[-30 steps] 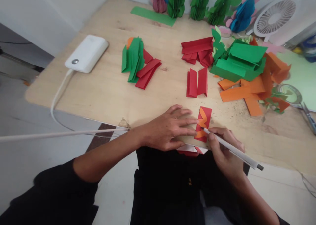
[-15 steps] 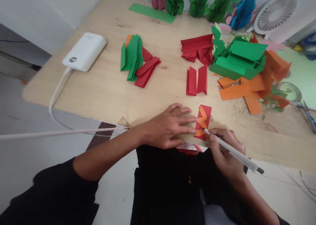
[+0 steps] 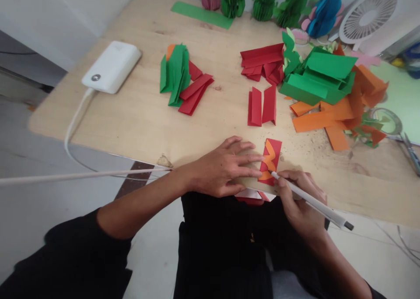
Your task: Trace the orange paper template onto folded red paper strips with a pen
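Observation:
A red paper rectangle (image 3: 277,149) lies near the front edge of the table, with a wavy-edged orange paper cutout (image 3: 269,162) on top of it. My left hand (image 3: 226,167) lies flat with its fingers spread, and the fingertips press on the left side of both papers. In my right hand (image 3: 303,198) a white pen (image 3: 316,206) is pinched, its dark tip touching the orange cutout's edge. Just beyond are two folded red paper pieces (image 3: 269,104). Part of a red and white thing (image 3: 251,196) shows below the table edge.
Folded green papers (image 3: 179,73) and red strips (image 3: 197,93) are at mid-left. Green folded paper (image 3: 323,78) and orange scraps (image 3: 337,115) lie at right, beside a tape roll (image 3: 390,120) and scissors (image 3: 410,152). A white power bank (image 3: 113,67) with a cable sits left. A fan (image 3: 367,16) stands behind.
Almost nothing differs. The view has shifted very slightly, and the pen and both hands keep nearly the same position on the papers.

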Tool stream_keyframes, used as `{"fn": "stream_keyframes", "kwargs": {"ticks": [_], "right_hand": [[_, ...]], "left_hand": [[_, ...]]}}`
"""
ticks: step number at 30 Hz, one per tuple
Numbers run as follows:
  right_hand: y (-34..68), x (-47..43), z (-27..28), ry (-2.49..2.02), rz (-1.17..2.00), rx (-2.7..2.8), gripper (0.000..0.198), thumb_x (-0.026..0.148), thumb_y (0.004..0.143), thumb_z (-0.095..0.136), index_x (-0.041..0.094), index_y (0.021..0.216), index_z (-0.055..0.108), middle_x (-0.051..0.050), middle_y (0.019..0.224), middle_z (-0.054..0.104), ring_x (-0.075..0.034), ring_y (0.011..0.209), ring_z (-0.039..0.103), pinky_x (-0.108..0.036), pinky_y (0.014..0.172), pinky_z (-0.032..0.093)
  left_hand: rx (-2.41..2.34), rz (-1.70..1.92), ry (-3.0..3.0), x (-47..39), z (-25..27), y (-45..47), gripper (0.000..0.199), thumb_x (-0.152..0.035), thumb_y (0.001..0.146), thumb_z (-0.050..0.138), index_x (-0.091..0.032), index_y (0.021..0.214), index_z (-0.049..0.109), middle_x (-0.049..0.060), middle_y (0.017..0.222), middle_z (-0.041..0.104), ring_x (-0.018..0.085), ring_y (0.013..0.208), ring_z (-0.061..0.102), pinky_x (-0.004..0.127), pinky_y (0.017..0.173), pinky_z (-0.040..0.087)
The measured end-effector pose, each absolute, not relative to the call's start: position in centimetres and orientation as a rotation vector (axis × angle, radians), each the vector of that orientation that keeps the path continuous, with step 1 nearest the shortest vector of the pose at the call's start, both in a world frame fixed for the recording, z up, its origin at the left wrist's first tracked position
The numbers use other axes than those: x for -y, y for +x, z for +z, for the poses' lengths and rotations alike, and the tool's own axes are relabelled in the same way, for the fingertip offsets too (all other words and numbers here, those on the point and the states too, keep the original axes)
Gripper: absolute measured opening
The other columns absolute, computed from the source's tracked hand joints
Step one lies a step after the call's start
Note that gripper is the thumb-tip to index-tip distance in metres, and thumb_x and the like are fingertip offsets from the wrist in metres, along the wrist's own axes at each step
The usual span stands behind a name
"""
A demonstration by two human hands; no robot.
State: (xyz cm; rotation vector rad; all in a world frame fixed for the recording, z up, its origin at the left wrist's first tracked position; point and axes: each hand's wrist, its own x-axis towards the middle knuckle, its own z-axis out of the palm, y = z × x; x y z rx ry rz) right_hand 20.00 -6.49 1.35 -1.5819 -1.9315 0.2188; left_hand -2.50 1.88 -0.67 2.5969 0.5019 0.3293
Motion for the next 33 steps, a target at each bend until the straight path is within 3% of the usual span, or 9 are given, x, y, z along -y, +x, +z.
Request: {"fn": "stream_keyframes", "kwargs": {"ticks": [7, 14, 26, 33], "right_hand": [[20.1, 6.8, 1.3, -1.617, 0.269, 1.872, 0.009, 0.027, 0.09, 0.056, 0.022, 0.086, 0.063, 0.0, 0.072, 0.069, -0.015, 0.064, 0.064, -0.029, 0.062, 0.049], [20.4, 6.6, 0.9, -1.56, 0.321, 1.898, 0.02, 0.025, 0.092, 0.053, 0.023, 0.107, 0.065, -0.006, 0.096, 0.074, -0.021, 0.086, 0.069, -0.037, 0.077, 0.051], [20.4, 6.3, 0.0, -1.422, 0.137, 2.038, 0.023, 0.016, 0.088, 0.056, 0.022, 0.109, 0.064, -0.004, 0.091, 0.074, -0.02, 0.08, 0.068, -0.036, 0.077, 0.049], [20.5, 6.3, 0.8, -1.543, 0.495, 1.82, 0.018, 0.025, 0.093, 0.052, 0.023, 0.102, 0.068, -0.003, 0.09, 0.073, -0.019, 0.082, 0.067, -0.035, 0.075, 0.05]], "left_hand": [[-0.501, 0.327, 2.6, -1.9, -0.6, -2.5, 0.04, -0.035, 0.086, 0.059, -0.029, 0.126, 0.06, 0.003, 0.148, 0.047, 0.034, 0.138, 0.034, 0.055, 0.114, 0.018], [-0.499, 0.32, 2.623, -1.9, -0.5, -2.4, 0.042, -0.034, 0.085, 0.06, -0.029, 0.127, 0.059, 0.004, 0.147, 0.048, 0.035, 0.138, 0.035, 0.055, 0.114, 0.019], [-0.481, 0.317, 2.671, -1.9, -0.4, -2.4, 0.039, -0.037, 0.087, 0.059, -0.032, 0.126, 0.06, 0.004, 0.147, 0.048, 0.034, 0.137, 0.035, 0.055, 0.114, 0.019], [-0.489, 0.312, 2.676, -1.9, -0.6, -2.5, 0.038, -0.038, 0.088, 0.057, -0.033, 0.126, 0.06, 0.002, 0.148, 0.047, 0.034, 0.138, 0.035, 0.055, 0.114, 0.019]]}}
